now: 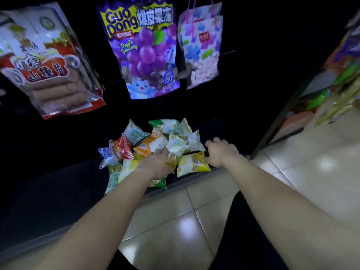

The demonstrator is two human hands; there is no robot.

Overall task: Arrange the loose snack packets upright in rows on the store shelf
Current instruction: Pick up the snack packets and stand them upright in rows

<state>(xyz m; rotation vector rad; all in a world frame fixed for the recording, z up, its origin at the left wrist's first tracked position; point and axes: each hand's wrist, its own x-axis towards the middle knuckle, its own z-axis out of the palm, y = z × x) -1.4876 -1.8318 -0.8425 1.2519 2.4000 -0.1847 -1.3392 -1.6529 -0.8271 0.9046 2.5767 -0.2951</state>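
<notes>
two bare forearms reach in from the bottom edge toward a dark low shelf (58, 172). left hand (157, 162) is back-up and pushed into the heap, its fingertips buried between packets, so can't tell if it grips one. right hand (222, 151) sits at the heap's right edge with knuckles up, fingers bent down out of sight and thumb against the yellow packet (192, 164); grip can't be told either.

snack packets (155, 141) lie in a loose pile on the shelf, just past its front edge. none stand upright and there are no rows. long axes point every way and the packets overlap each other. the pile as a whole runs from lower left to upper right. they are small pillow packs with crimped ends, mostly white-green, plus a red packet (124, 147) on the left and an orange packet (148, 145) in the middle. the yellow packet lies flat with its long axis roughly left-right.

hanging above are a purple grape jelly bag (142, 51), a red-white bag (46, 61) to its left and a bag with pink handles (202, 49) to its right. glossy tiled floor (194, 221) is below, and a blurred stocked rack (331, 84) is far right.
</notes>
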